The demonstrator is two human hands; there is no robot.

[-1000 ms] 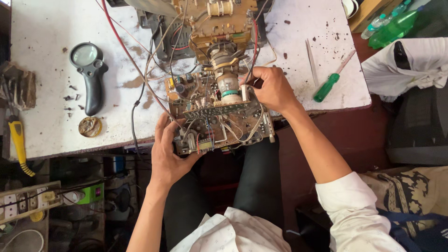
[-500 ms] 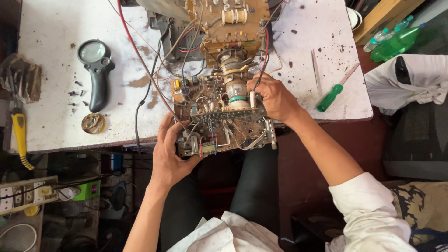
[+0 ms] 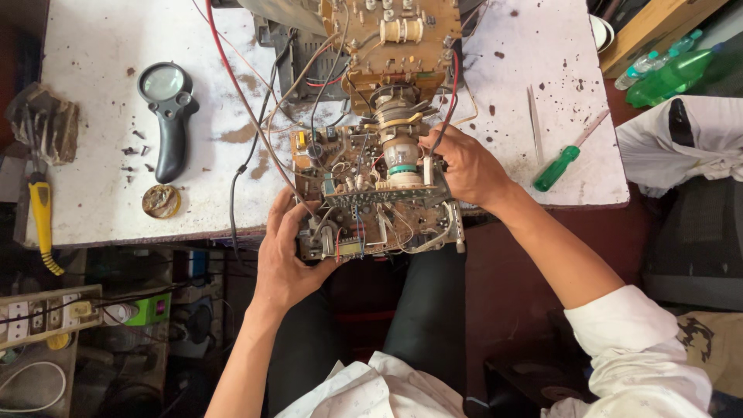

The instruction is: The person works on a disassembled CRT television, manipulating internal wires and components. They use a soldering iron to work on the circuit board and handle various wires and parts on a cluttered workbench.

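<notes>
A brown circuit board (image 3: 364, 193) crowded with parts and wires hangs over the near edge of a stained white workbench (image 3: 101, 209). My left hand (image 3: 288, 255) grips its lower left corner from below. My right hand (image 3: 464, 166) holds its right side, with the fingers beside a cylindrical glass and metal neck (image 3: 402, 159) that stands up from the board. Red, black and white wires (image 3: 255, 116) run from the board to a second board (image 3: 387, 39) further back on the bench.
A black-handled magnifying glass (image 3: 166, 116) lies on the bench at left, near a small round tin (image 3: 161, 201) and loose screws. A green-handled screwdriver (image 3: 565, 162) and tweezers (image 3: 534, 124) lie at right. A yellow-handled tool (image 3: 42, 220) sits at the left edge. Green bottles (image 3: 665, 73) stand far right.
The view has shifted so the board sits lower and more central. Both hands keep their hold on the board; my right hand has slid slightly down its right side.
</notes>
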